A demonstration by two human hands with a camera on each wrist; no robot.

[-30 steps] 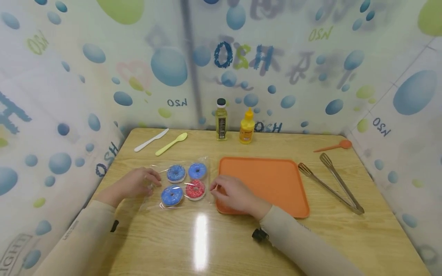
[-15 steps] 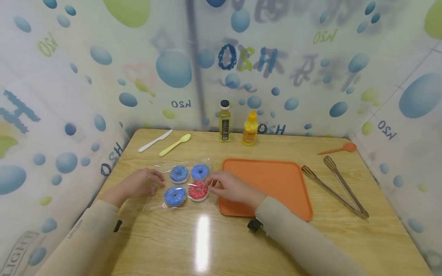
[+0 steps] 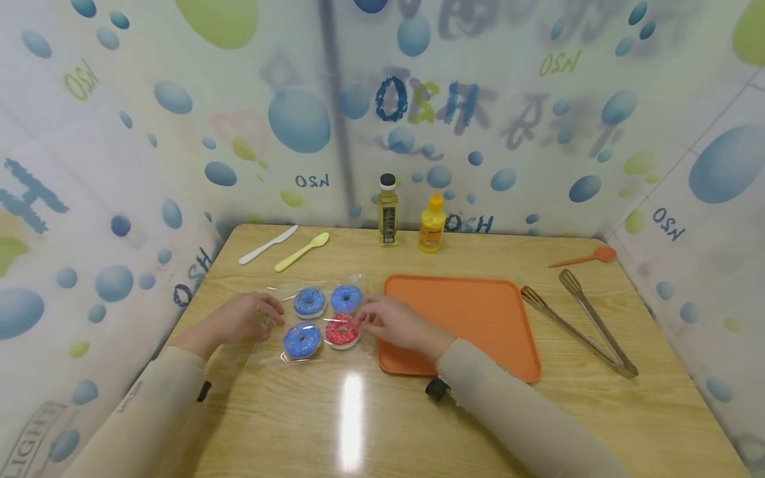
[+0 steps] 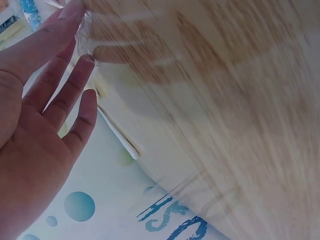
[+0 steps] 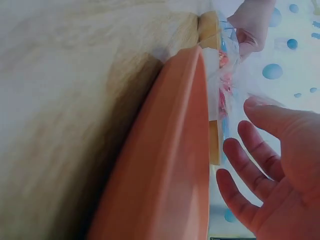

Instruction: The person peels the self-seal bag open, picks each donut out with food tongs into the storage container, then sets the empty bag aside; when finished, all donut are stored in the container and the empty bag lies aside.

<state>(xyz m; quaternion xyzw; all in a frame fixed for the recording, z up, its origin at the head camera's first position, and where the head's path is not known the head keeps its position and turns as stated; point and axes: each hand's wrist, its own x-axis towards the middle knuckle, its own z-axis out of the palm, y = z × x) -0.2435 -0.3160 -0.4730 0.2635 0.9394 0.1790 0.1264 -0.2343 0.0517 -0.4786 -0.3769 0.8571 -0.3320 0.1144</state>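
Note:
A clear plastic bag (image 3: 327, 312) lies on the left half of the table, with three blue doughnuts (image 3: 302, 340) and a red one, all with white bases, inside. My left hand (image 3: 242, 318) pinches the bag's left edge between thumb and index finger; the other fingers spread loosely in the left wrist view. At the bag's right side, the fingertips of my right hand (image 3: 403, 325) overlap the edge of the red doughnut (image 3: 340, 333). In the right wrist view its fingers (image 5: 247, 167) are loosely bent and apart, with the thumb close to the plastic.
An orange tray (image 3: 466, 312) lies partly under my right hand. Metal tongs (image 3: 588, 332) and an orange spoon (image 3: 597, 255) lie right. Behind stand an oil bottle (image 3: 388, 216) and a yellow squeeze bottle (image 3: 432, 229). A white knife (image 3: 265, 245) and yellow spoon (image 3: 305, 251) lie back left.
My right hand has moved left from the tray's edge to the red doughnut in the bag. My left hand stays at the bag's left edge, and the head view has shifted slightly.

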